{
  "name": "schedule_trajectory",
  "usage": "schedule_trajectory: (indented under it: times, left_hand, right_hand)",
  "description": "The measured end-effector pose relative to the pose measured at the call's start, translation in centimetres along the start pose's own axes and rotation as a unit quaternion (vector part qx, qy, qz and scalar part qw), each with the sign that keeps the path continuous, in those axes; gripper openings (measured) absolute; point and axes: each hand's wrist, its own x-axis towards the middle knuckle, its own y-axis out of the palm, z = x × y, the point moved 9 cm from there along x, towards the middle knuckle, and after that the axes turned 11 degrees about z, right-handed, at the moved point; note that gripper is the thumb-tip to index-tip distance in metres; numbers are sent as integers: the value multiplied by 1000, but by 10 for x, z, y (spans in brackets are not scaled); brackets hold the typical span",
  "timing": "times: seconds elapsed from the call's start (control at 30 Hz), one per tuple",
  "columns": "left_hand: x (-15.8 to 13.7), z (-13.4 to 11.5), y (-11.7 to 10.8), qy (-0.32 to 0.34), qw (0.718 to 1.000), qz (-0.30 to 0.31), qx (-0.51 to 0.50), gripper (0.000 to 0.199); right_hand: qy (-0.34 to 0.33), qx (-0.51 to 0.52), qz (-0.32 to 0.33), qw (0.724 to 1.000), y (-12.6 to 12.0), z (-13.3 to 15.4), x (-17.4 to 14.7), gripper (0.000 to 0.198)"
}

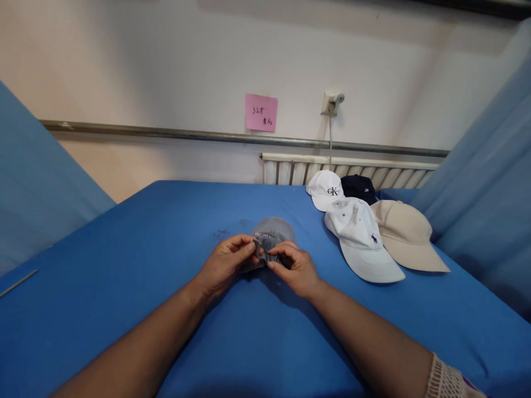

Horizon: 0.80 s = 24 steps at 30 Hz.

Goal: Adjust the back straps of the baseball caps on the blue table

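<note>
A grey cap (274,225) rests on the blue-covered table, its far side pointing away from me. My left hand (227,261) pinches the strap at the cap's near edge between thumb and fingers. From the other side my right hand (297,270) grips the same strap a little to the right, thumb below and fingers above. A small label with red and white on it shows just beyond my fingers. The strap's fastening is partly hidden by my fingertips.
To the right stand a white cap (324,190), a black cap (357,187), a pale grey cap (357,232) and a beige cap (404,229). A thin stick (19,283) lies at the left edge. Blue curtains (485,199) flank the table; a radiator (286,170) is behind.
</note>
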Motion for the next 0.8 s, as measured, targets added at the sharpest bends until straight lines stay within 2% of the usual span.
schedule_trajectory:
  times: [0.17,0.37,0.6,0.8]
  left_hand:
    - [2,-5,-3,5,995,-5,95,28]
    - [2,-8,6,5,986,22,162,21]
    - [1,-7,4,-5,980,6,201,20]
    - [2,-8,3,27,977,2,212,21]
  right_hand:
    - [-34,-24,-7,999,-5,8,-1,17]
    - [-51,-66,-3,997,-6,14,-3,17]
    - [-76,-100,-1,992,-4,23,-3,16]
    - [-67,-104,5,992,-3,24,-1,18]
